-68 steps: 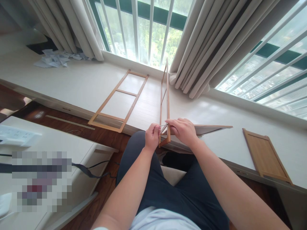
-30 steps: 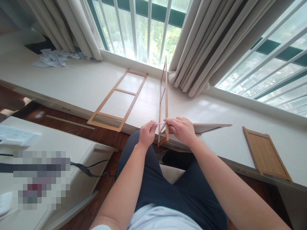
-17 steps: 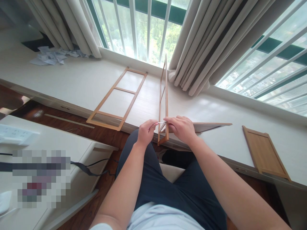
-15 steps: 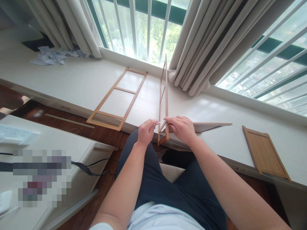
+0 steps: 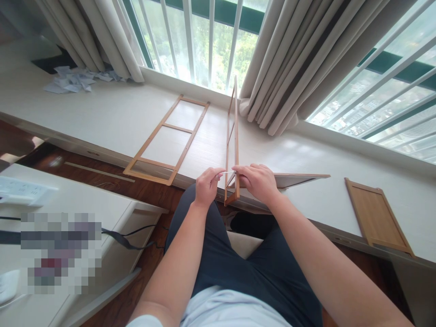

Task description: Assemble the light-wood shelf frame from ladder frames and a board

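My left hand (image 5: 206,185) is closed in a pinch on a thin metal hex key (image 5: 229,172). Its far end meets the near part of an upright wooden frame (image 5: 237,145), which stands on edge on the white ledge. Fingers of my right hand (image 5: 259,180) grip that frame where the key touches it; the fastener there is too small to make out. A panel with a wooden edge (image 5: 303,175) joins or rests against the frame behind my right hand, partly hidden by it.
Flat on the ledge (image 5: 102,113) lie an open wooden frame (image 5: 179,128) to the left and a brown wooden panel (image 5: 379,215) to the right. Crumpled paper (image 5: 70,79) is at far left. Curtains (image 5: 272,68) hang behind. A white desk (image 5: 78,193) stands at lower left.
Almost nothing differs. My left hand and the hex key have shifted very slightly; my right hand keeps its hold on the frame.
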Tool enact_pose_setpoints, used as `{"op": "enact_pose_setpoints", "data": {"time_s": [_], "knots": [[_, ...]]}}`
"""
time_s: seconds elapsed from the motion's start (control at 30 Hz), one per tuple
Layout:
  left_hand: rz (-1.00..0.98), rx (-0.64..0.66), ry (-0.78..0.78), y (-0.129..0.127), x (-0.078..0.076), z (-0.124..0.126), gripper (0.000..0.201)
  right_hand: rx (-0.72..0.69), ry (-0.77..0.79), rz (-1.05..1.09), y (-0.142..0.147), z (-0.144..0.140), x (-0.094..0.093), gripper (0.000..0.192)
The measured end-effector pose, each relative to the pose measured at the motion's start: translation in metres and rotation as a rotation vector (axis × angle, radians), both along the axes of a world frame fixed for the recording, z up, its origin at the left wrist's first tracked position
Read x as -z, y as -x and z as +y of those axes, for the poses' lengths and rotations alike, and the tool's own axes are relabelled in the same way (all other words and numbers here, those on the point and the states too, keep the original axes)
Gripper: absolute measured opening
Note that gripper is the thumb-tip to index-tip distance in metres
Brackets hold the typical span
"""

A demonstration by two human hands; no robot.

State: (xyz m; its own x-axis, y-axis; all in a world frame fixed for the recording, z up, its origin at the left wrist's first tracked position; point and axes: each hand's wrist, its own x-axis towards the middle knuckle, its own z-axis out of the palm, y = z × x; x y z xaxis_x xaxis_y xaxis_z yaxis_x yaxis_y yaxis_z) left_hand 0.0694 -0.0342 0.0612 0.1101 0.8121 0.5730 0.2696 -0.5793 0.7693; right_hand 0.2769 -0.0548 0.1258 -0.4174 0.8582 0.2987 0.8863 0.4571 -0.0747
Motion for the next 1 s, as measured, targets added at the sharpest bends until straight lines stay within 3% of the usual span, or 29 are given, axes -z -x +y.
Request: {"op": "enact_pose_setpoints", "data": {"time_s": [0.2,0.5,0.7,1.0], "knots": [[-0.103,0.048,0.237,0.001,0.001,-0.005,0.035,0.009,-0.007,0.0,0.001,0.0,-0.003,0.029],[-0.55,0.197,0.608,-0.029,0.003,-0.012,0.043,-0.006,0.009,0.025,0.001,0.0,-0.002,0.029],[-0.674,0.217,0.666,-0.036,0.002,-0.012,0.04,-0.005,0.006,0.018,0.001,0.0,-0.001,0.029],[-0.685,0.236,0.737,-0.035,-0.003,-0.008,0.04,-0.002,0.012,0.011,0.001,0.0,-0.001,0.029]]}}
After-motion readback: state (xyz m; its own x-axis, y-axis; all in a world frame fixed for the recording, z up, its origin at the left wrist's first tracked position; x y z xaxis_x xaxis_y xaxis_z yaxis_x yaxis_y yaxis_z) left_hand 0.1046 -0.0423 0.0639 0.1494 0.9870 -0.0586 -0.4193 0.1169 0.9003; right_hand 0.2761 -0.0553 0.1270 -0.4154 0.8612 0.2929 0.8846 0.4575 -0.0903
